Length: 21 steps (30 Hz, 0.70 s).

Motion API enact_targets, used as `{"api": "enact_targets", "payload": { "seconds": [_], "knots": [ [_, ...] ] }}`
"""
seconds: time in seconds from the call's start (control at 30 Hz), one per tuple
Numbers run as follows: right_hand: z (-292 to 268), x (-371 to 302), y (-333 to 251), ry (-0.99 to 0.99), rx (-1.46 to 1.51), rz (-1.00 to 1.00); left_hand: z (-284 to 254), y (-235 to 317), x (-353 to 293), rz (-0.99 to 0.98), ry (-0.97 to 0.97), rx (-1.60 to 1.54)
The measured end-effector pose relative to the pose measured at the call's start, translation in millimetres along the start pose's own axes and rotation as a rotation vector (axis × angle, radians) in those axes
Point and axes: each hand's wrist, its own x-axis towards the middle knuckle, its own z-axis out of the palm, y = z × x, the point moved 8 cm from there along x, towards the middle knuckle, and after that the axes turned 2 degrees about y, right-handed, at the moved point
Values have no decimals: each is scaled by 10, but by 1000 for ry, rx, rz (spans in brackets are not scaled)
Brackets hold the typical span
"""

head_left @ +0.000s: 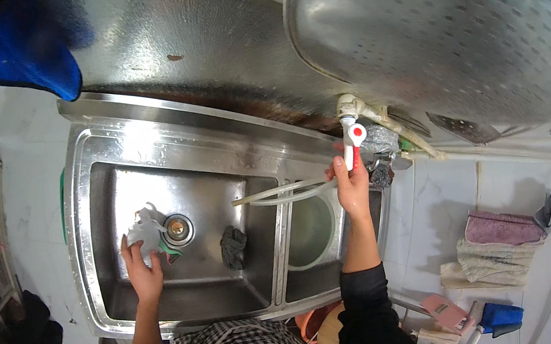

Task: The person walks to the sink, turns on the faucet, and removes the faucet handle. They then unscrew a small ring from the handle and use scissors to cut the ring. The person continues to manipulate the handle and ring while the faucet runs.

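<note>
My left hand is in the large sink basin, its fingers and thumb curled against a crumpled white translucent plastic bag. Part of its grip is hidden by the bag. A small green item lies against the bag, close to the round drain. On the right, my right hand is closed around the lower part of a white tap with a red handle. From beside that hand a pale hose runs left, its end over the large basin. A dark grey cloth lies crumpled in that basin.
The smaller basin holds a round tub of cloudy liquid. A scouring pad sits by the tap. Cloths hang on the right wall. Behind the sink rises a metal sheet, with a large perforated metal panel at right.
</note>
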Motion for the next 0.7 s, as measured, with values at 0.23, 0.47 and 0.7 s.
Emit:
{"api": "enact_targets", "payload": {
  "seconds": [0.23, 0.47, 0.7],
  "knots": [
    [-231, 33, -361, -35, -920, -305, -46, 365, -207, 28, -83, -234],
    [-280, -130, -797, 92, -1105, -583, -119, 429, -604, 49, -107, -209],
    [69, -535, -164, 253, 171, 75, -245, 308, -845, -4, -73, -229]
  ]
}}
